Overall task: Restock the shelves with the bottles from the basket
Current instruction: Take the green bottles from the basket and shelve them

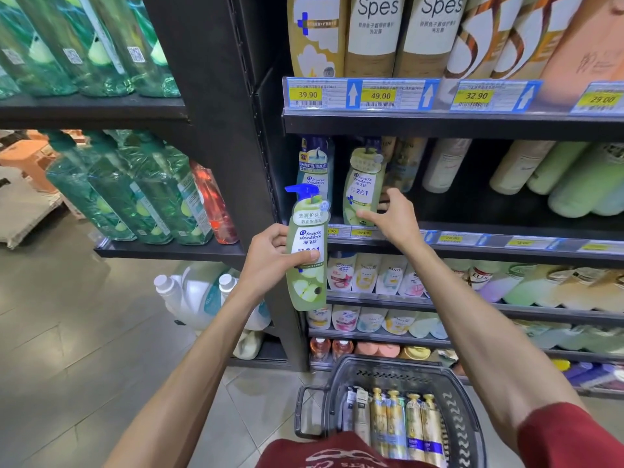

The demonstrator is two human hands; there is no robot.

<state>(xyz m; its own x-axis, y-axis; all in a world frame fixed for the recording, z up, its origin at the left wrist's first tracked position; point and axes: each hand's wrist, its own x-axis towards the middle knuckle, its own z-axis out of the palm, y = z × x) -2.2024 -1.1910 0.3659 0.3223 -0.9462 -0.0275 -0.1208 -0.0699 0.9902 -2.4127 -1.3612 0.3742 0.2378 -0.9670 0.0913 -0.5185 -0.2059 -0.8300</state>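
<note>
My left hand (270,256) grips a green shampoo bottle (306,265) with a blue pump top, upright in front of the shelf post. My right hand (393,216) reaches onto the middle shelf (472,239), thumb and fingers around the base of a matching green bottle (363,187) that stands there. A blue-and-white bottle (314,167) stands just left of it. Low in view sits the dark plastic basket (469,396), with several gold and white bottles (398,423) upright inside.
The middle shelf has dark free room right of my right hand, with bottles lying further right. Shelves above and below are packed with bottles and pouches. A black upright post (233,130) separates a left rack of green bottles. Grey tiled floor lies at the left.
</note>
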